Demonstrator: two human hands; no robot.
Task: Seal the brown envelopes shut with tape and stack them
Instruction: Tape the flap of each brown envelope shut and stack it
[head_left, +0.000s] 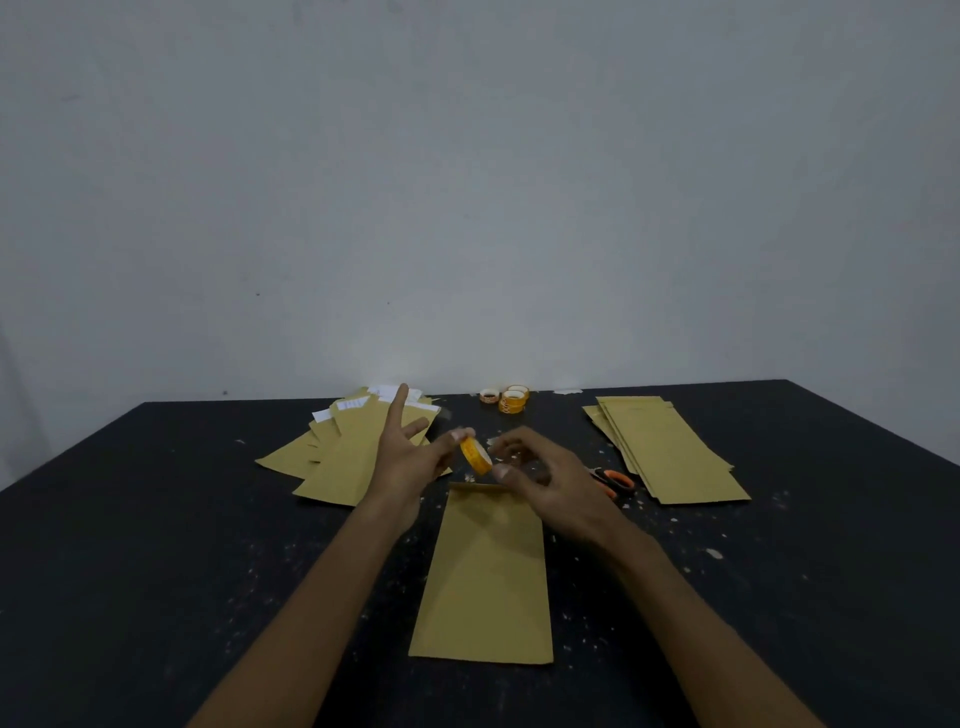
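Both bare forearms reach in from the near edge over a black, speckled tabletop (156, 519). At the far left of it lies a loosely fanned pile of brown paper envelopes (337, 447), overlapping, with white slips (322, 414) showing at their far ends. The left hand (410, 462) is raised just in front of that pile, its forefinger and 1 more finger stretched up and away while its thumb and another fingertip pinch a small yellow roll of tape (475, 455), held on edge above the table. Directly below the roll lies 1 single brown paper envelope (488, 571), flat in the middle of the table, its long side running away from the person and its far end under the hands. The right hand (550, 478) hovers just right of the roll with fingers curled, thumb and forefinger tips at the roll's face; I cannot tell whether they grasp the tape. At the far edge, 3 spare yellow tape rolls (511, 400) sit close together. Orange-handled scissors (615, 479) lie partly hidden behind the right hand. Furthest right rests a fairly neat stack of brown paper envelopes (670, 452), well apart from the left pile
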